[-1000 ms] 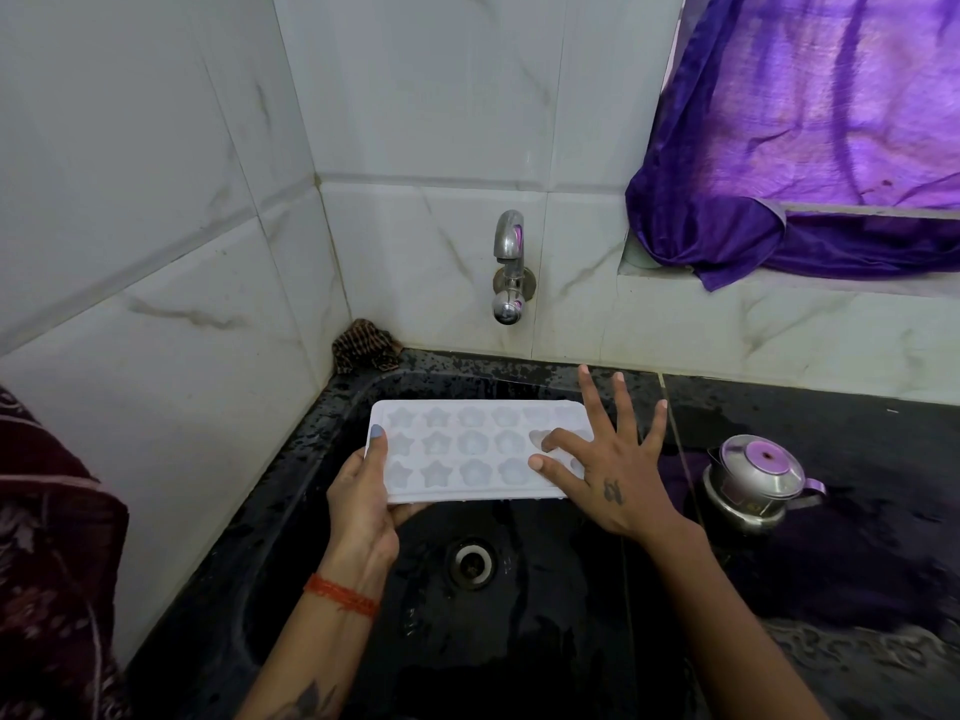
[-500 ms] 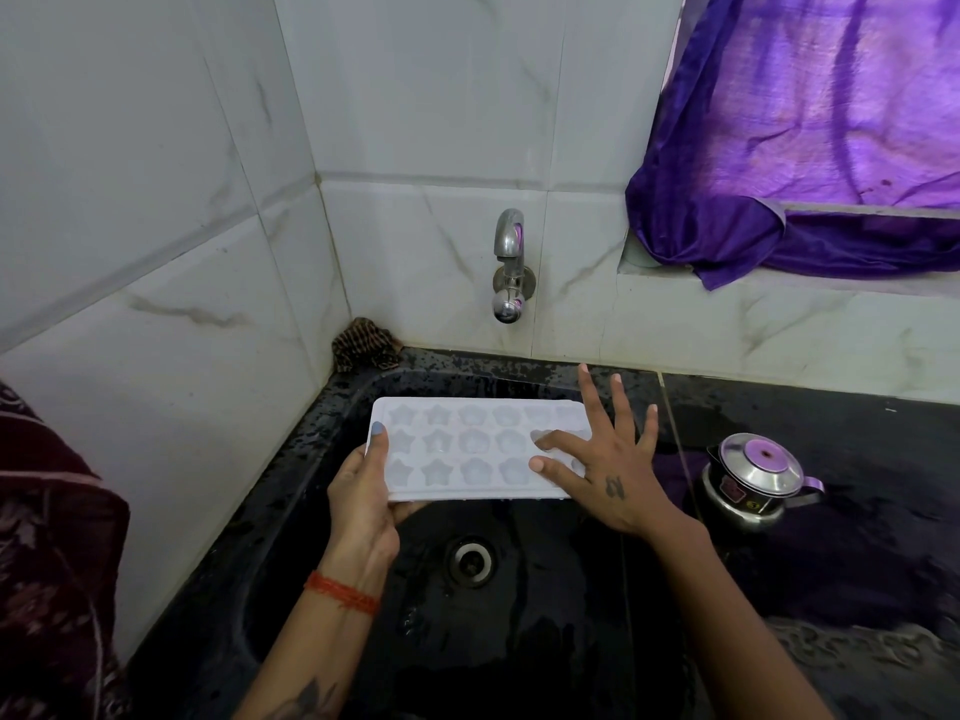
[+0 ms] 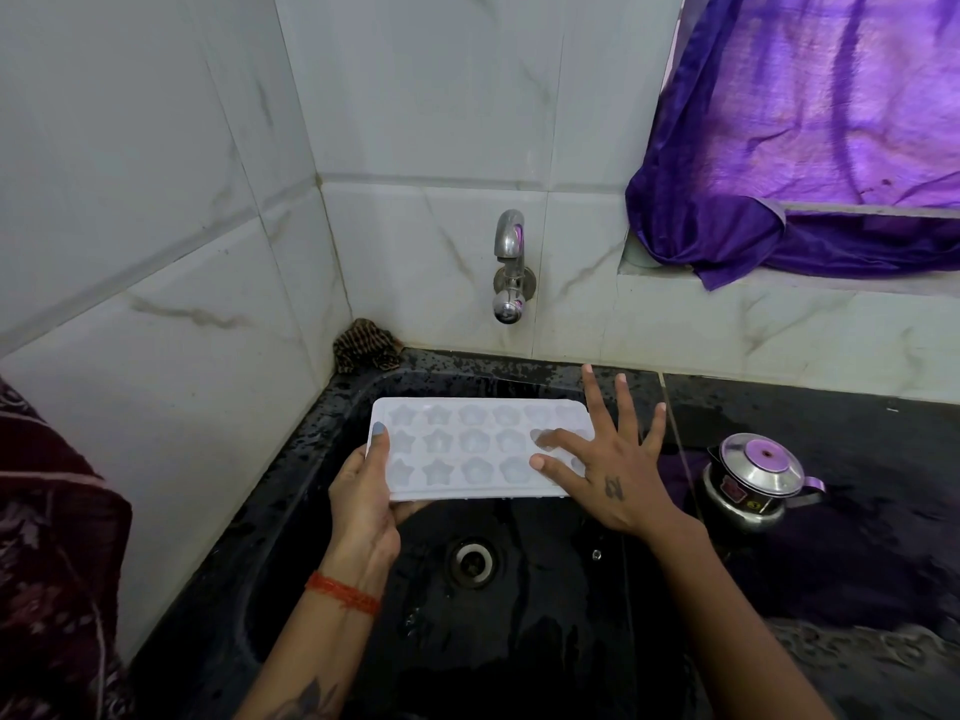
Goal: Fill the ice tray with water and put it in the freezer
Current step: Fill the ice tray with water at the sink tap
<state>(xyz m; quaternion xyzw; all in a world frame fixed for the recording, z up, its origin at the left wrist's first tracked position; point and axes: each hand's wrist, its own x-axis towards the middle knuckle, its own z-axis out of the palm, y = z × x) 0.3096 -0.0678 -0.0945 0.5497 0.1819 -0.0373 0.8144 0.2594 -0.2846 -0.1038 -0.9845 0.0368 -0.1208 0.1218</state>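
the white ice tray (image 3: 470, 449) with star and flower moulds is held level above the back half of the black sink (image 3: 291, 511), below and in front of the wall tap (image 3: 510, 267), from which no water shows. the left hand (image 3: 363, 504) grips the tray's left short end, thumb lying on the top rim and fingers curled beneath. the right hand (image 3: 610, 475) lies over the tray's right end with fingers spread wide and straight, thumb and forefinger tips touching the moulds there, the other fingers reaching past the edge. whether the moulds hold water cannot be told. the drain (image 3: 471, 561) sits in the sink floor just under the tray's near edge. a brown patterned cloth (image 3: 366, 348) is bunched in the sink's back left corner against the tiles. on the wet black counter (image 3: 831, 418) right of the sink, near the right hand, stands a small steel kettle (image 3: 756, 483) with a lid. a purple curtain (image 3: 800, 148) hangs over the ledge above it.
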